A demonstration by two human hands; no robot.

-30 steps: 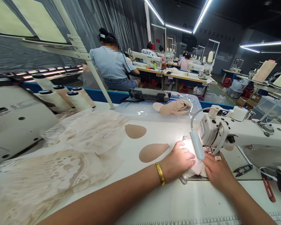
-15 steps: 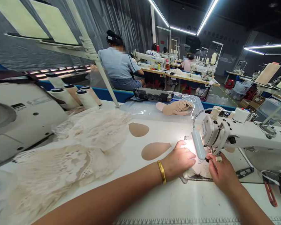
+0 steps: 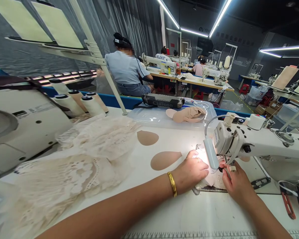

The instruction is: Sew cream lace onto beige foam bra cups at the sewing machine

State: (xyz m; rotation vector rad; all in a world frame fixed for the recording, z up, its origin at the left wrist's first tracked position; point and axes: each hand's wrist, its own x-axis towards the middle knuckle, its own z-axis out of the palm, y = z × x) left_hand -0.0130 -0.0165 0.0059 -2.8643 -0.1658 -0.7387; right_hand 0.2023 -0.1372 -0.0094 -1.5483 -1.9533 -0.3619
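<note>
Lower right of frame: pale fabric (image 3: 209, 180) is pressed under left hand (image 3: 193, 171), laid flattish, probably so it is steadied beneath gooseneck lamp (image 3: 211, 154); right hand (image 3: 236, 179) is held finger-bent at sewing machine (image 3: 261, 139), grip cannot be told

1. One near sewing machine (image 3: 269, 142), at right.
2. Two flat beige pieces (image 3: 165, 160), left of it.
3. One lamp (image 3: 211, 155).
4. One gold bracelet (image 3: 172, 184).
5. Five black-capped cones (image 3: 93, 107), at left.
6. One ruler (image 3: 189, 235), near edge.

White table (image 3: 179, 215), sewing machine (image 3: 269, 142), lace (image 3: 74, 172), beige pieces (image 3: 165, 160)
</note>
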